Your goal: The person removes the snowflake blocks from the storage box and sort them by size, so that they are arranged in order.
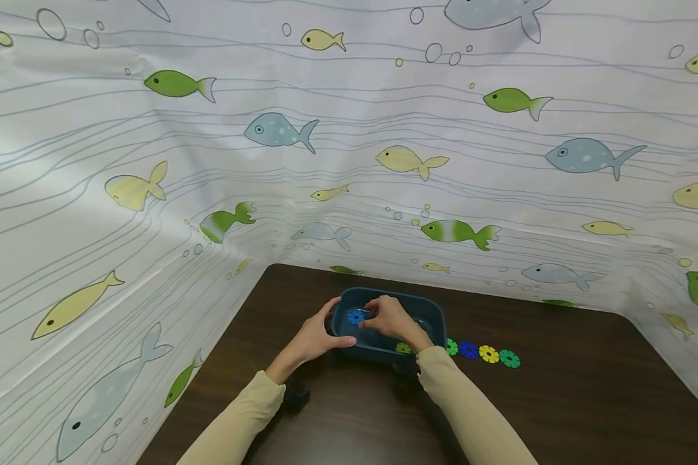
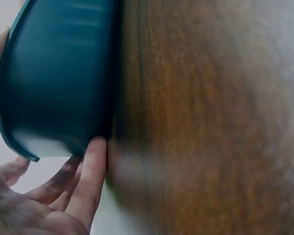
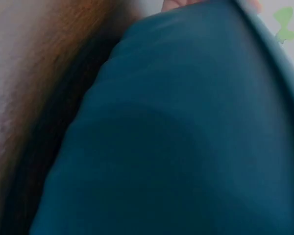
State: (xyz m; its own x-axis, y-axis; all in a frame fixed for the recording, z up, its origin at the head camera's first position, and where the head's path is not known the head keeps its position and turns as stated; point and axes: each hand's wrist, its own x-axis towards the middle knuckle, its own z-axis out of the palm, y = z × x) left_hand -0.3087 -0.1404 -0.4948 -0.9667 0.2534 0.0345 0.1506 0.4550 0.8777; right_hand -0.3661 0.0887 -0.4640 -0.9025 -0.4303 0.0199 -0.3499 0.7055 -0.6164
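Note:
A dark blue plastic tub [image 1: 436, 313] stands on the table. My left hand [image 1: 314, 337] grips its left end, thumb over the front rim and fingers against the outer wall, as the left wrist view also shows. My right hand [image 1: 392, 318] reaches down inside the tub with thumb and forefinger bent toward each other; I cannot tell whether they pinch anything. Next to those fingertips lies a blue notched plastic disc [image 1: 356, 317]. A yellow-green notched disc [image 1: 403, 347] lies near the tub's front wall. The tub's outer side [image 3: 176, 122] fills most of the right wrist view.
Right of the tub, several notched discs form a row on the dark wooden table [image 1: 581, 387], among them a blue disc [image 1: 468, 350], a yellow disc [image 1: 488, 353] and a green disc [image 1: 509, 358]. A white fish-print sheet [image 1: 355, 161] surrounds the table's back and sides.

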